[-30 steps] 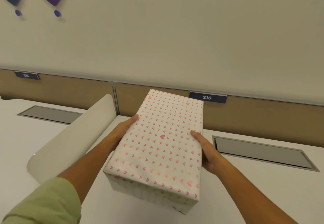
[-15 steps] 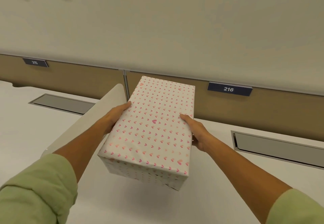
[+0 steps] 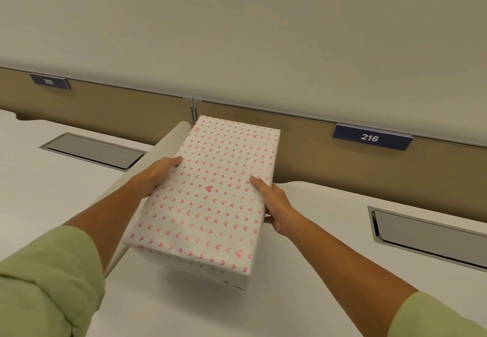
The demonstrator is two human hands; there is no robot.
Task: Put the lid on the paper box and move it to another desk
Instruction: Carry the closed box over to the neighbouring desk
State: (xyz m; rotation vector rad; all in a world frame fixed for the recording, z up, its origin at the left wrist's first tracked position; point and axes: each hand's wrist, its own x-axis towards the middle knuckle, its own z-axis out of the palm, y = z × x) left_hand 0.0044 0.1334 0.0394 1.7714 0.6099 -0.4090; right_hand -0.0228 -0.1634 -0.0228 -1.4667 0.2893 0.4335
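Observation:
A white paper box (image 3: 210,197) printed with small pink hearts has its lid on. I hold it by its two long sides, just above the white desk (image 3: 303,292) on the right. My left hand (image 3: 158,172) presses the box's left side, thumb on the lid edge. On the right side my right hand (image 3: 274,205) grips it the same way. The box casts a shadow on the desk below its near end; whether it touches the desk I cannot tell.
A low rounded white divider (image 3: 158,157) separates this desk from the left desk (image 3: 39,194). Each desk has a grey recessed cable flap (image 3: 92,149) (image 3: 427,234). Brown back panels carry labels 215 (image 3: 49,81) and 216 (image 3: 370,137) under a cream wall.
The view has shifted, and the box with both hands sits lower and slightly left in it, closer to the right desk's surface. Both hands keep the same grip.

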